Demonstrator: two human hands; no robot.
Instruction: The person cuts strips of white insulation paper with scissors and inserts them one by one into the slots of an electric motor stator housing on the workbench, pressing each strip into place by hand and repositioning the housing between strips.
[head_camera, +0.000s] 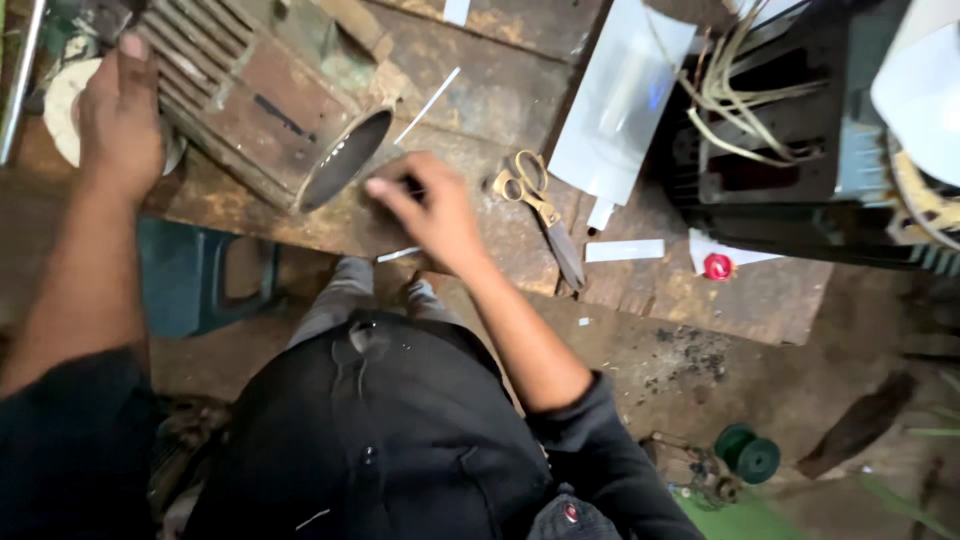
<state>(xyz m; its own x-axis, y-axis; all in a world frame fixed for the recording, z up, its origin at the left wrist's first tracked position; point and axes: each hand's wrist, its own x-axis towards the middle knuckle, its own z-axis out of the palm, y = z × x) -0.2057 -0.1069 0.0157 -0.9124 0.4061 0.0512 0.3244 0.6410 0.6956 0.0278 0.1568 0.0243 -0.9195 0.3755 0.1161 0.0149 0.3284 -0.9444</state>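
My left hand rests flat on the finned side of a rusty motor housing that lies on a worn wooden bench. My right hand is at the bench's front edge, just right of the housing's open round end, its fingers pinched together over something small and dark that I cannot make out. A thin white strip lies just under that hand. Brass-handled scissors lie to its right.
A translucent plastic sheet and white paper strips lie further right, with a small red cap. A black motor with loose wire leads stands at the right. On the floor are a green wire spool and a blue stool.
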